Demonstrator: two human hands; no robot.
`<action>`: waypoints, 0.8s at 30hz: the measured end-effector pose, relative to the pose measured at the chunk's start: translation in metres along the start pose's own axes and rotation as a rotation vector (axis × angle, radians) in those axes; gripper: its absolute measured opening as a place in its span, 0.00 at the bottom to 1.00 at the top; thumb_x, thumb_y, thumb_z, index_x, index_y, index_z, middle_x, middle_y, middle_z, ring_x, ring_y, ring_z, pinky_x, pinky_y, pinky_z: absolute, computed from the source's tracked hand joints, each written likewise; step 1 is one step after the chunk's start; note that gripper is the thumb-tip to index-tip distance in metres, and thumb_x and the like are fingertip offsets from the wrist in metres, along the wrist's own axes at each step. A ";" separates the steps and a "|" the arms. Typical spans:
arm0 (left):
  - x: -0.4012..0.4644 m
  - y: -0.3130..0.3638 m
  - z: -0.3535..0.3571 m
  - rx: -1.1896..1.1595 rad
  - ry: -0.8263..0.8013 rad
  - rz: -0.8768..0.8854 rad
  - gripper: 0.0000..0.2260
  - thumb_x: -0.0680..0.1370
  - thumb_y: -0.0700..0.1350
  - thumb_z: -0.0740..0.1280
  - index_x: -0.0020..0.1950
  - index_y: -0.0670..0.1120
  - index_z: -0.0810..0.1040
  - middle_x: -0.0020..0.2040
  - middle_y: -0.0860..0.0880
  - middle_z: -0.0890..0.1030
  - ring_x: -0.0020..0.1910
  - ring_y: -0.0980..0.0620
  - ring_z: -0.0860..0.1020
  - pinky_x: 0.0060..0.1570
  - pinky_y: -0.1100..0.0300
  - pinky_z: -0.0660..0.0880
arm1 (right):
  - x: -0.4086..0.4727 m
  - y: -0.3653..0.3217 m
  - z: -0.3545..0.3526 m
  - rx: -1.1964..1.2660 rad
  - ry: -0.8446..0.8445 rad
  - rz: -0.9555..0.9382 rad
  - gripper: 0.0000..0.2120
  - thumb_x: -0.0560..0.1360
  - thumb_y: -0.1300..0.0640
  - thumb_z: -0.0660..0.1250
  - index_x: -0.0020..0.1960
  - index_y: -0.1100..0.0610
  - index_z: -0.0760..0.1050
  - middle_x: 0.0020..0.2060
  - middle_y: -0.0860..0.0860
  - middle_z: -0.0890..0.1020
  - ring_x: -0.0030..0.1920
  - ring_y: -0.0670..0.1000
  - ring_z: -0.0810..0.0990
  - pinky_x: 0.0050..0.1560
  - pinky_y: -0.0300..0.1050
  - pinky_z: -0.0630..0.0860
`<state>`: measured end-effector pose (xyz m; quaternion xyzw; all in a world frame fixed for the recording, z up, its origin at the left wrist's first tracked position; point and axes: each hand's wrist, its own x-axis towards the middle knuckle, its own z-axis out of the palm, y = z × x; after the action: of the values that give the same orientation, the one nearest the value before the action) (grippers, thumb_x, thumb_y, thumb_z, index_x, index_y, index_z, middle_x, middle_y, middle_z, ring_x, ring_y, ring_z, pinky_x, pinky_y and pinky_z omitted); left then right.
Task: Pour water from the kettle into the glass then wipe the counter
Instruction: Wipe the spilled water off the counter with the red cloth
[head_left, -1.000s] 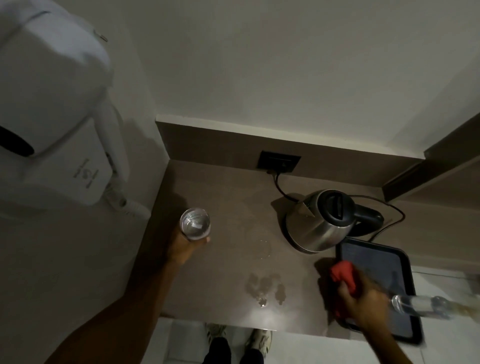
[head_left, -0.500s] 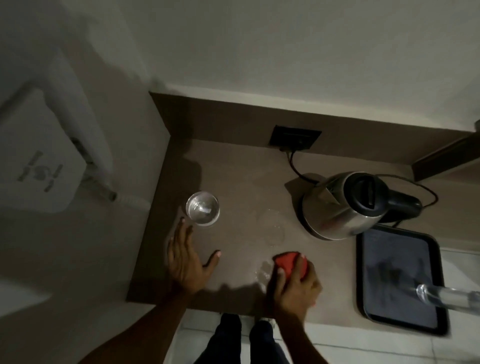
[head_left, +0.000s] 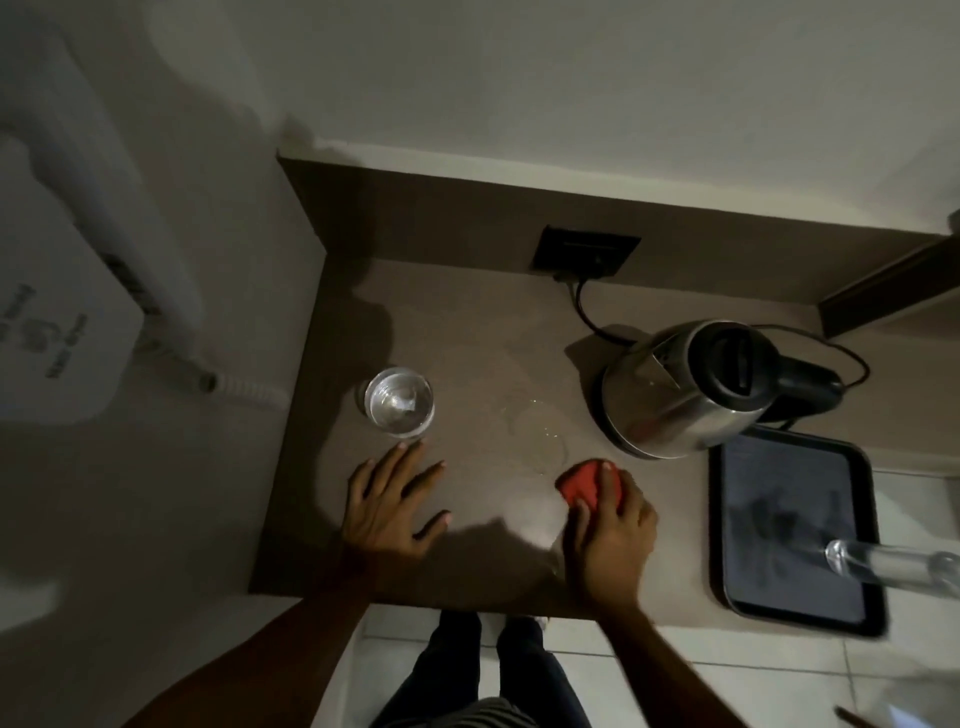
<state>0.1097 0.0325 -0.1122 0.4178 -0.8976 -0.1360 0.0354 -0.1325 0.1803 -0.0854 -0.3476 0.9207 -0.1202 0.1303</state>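
Note:
A clear glass (head_left: 399, 400) with water in it stands on the brown counter (head_left: 467, 322) at the left. My left hand (head_left: 392, 501) lies flat on the counter just in front of the glass, fingers spread, holding nothing. My right hand (head_left: 610, 525) presses a red cloth (head_left: 584, 482) onto the counter near the front edge. Faint streaks of water (head_left: 537, 434) glint on the counter just beyond the cloth. The steel kettle (head_left: 691, 387), with black lid and handle, sits on its base at the right, its spout turned to the left.
A black tray (head_left: 800, 525) lies at the right front, with a clear bottle (head_left: 893, 564) across its near corner. A black wall socket (head_left: 587, 254) with the kettle's cord sits at the back. A white wall-mounted hair dryer (head_left: 67, 322) hangs at the left.
My left hand let go of the glass and came to rest flat on the counter. My right hand brought the red cloth from the tray to the wet patch and pushed it towards the kettle.

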 end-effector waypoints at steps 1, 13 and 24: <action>-0.001 0.000 0.000 -0.007 0.006 -0.005 0.29 0.75 0.66 0.61 0.74 0.59 0.67 0.79 0.52 0.63 0.78 0.50 0.61 0.73 0.47 0.55 | -0.011 -0.018 0.006 0.041 -0.009 0.047 0.28 0.77 0.45 0.57 0.73 0.57 0.67 0.68 0.64 0.71 0.61 0.68 0.71 0.58 0.64 0.72; -0.001 -0.002 0.001 -0.021 -0.033 -0.026 0.28 0.75 0.67 0.60 0.73 0.61 0.66 0.80 0.54 0.61 0.78 0.52 0.60 0.71 0.47 0.57 | -0.020 0.057 -0.009 0.004 0.153 0.135 0.27 0.76 0.47 0.57 0.71 0.60 0.67 0.65 0.66 0.71 0.54 0.68 0.71 0.54 0.59 0.70; -0.001 -0.005 0.007 -0.026 -0.020 -0.030 0.28 0.75 0.68 0.58 0.74 0.63 0.64 0.80 0.54 0.62 0.77 0.52 0.61 0.71 0.46 0.60 | -0.020 -0.018 0.011 -0.079 -0.188 -0.456 0.32 0.78 0.36 0.51 0.76 0.54 0.60 0.70 0.61 0.72 0.63 0.65 0.75 0.59 0.62 0.73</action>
<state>0.1127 0.0322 -0.1201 0.4294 -0.8897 -0.1524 0.0296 -0.1034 0.1796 -0.0873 -0.5608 0.8063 -0.0776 0.1715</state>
